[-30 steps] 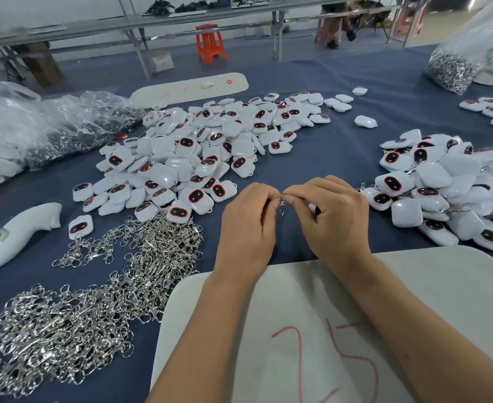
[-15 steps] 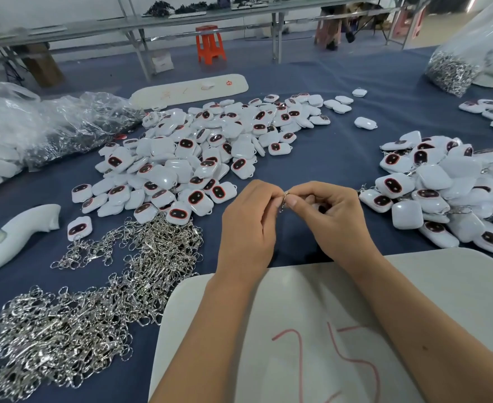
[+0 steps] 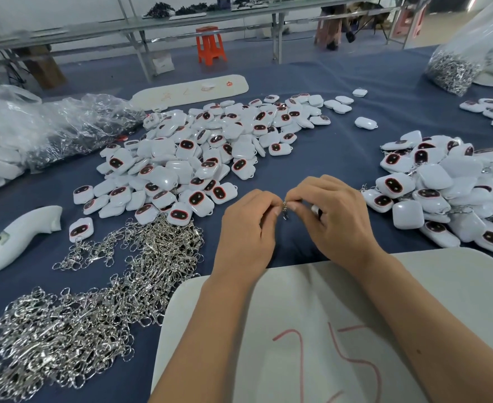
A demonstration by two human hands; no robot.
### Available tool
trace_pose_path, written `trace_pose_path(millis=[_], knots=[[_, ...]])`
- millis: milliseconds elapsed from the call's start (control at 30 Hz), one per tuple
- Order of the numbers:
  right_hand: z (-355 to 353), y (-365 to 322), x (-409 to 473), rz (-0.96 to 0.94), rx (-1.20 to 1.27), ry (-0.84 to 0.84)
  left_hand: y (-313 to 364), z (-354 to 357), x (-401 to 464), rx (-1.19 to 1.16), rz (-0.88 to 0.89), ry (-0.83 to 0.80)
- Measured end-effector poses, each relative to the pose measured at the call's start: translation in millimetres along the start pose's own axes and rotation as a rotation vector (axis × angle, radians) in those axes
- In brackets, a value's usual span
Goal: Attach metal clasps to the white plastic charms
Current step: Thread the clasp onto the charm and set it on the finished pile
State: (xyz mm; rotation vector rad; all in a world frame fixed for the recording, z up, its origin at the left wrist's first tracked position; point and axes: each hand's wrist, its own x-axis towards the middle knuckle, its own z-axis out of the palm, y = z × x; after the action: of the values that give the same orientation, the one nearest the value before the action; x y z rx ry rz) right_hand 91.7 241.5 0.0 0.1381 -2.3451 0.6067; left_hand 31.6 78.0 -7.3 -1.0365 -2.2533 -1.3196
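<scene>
My left hand and my right hand meet fingertip to fingertip above the blue cloth, pinching a small metal clasp between them. A white charm is tucked in my right palm, mostly hidden by the fingers. A big pile of white charms with dark oval faces lies beyond my left hand. A second charm pile with clasps showing among them sits to the right. A heap of loose silver clasps spreads at the lower left.
A white board marked 25 lies under my forearms. A white handle-shaped part lies at far left, clear plastic bags behind it. A bag of clasps sits far right. A long white board lies at the back.
Both hands stay joined on the clasp and have shifted only slightly; my right fingers have turned a little, showing the white charm in the palm.
</scene>
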Motion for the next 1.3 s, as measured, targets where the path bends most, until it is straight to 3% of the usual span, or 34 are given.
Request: trace_pose_path(millis=[433,567,733,900,1300], knots=[[-6,-1,5,-0.121,-0.165,-0.077,2,0,-2,-0.038,-0.088,-0.025],[3,-6,0,0.056,0.063,0.034,5,0,-2,-0.048,-0.058,0.053],[8,-4,-3,0.285,0.427,0.004,6,1,0,-0.046,0.005,0.072],[6,-1,-2,0.338,0.574,-0.017,4,3,1,-0.060,0.010,0.095],[19,-19,-3,0.414,0.861,0.097,15,8,6,-0.470,-0.319,0.223]])
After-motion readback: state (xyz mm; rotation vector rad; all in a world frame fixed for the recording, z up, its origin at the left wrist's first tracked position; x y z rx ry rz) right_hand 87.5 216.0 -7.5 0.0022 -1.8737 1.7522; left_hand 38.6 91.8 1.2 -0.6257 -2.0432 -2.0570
